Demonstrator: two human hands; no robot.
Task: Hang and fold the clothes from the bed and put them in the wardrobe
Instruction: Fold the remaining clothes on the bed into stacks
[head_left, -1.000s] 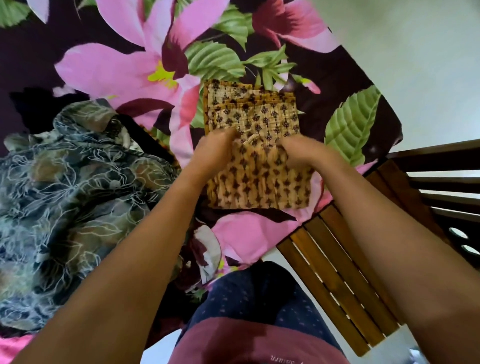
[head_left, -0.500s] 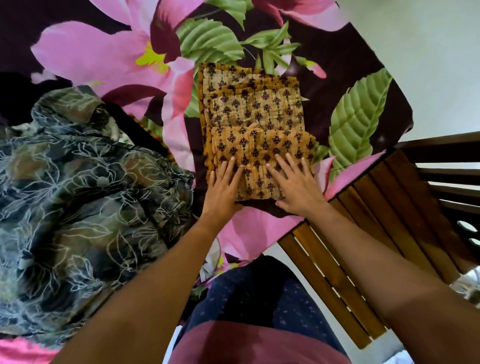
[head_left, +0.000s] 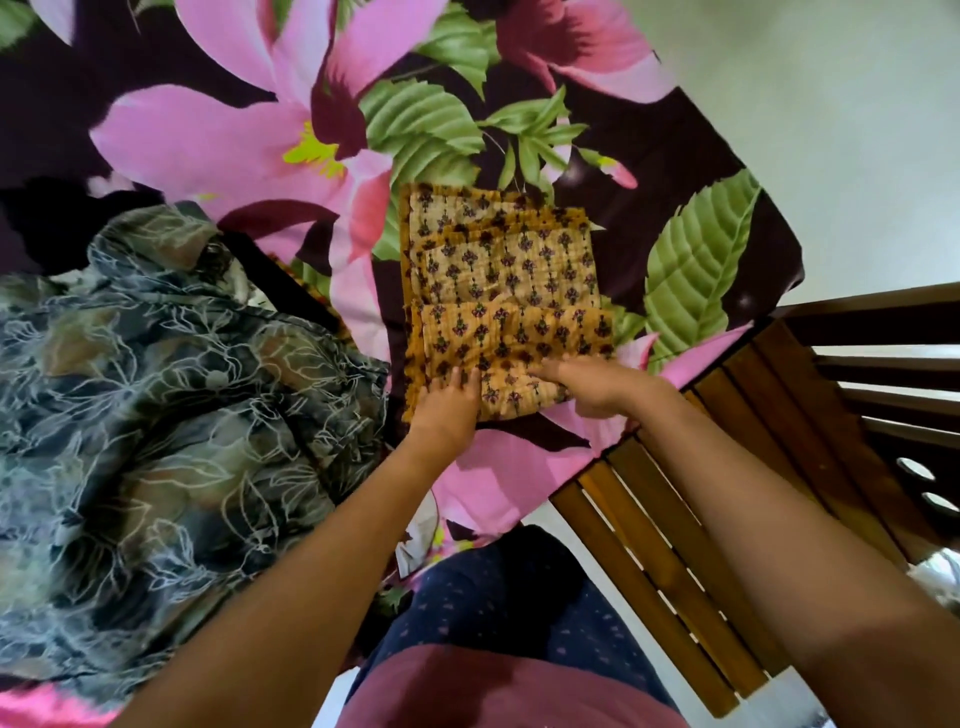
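Maroon top (head_left: 511, 693), seemingly dotted navy trousers (head_left: 511, 597)

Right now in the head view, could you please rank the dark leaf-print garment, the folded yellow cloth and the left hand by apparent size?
dark leaf-print garment (nearer the camera, so somewhat flattered)
folded yellow cloth
left hand

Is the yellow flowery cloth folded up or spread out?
Folded. The yellow printed cloth lies as a small rectangle of stacked layers on the floral bedsheet.
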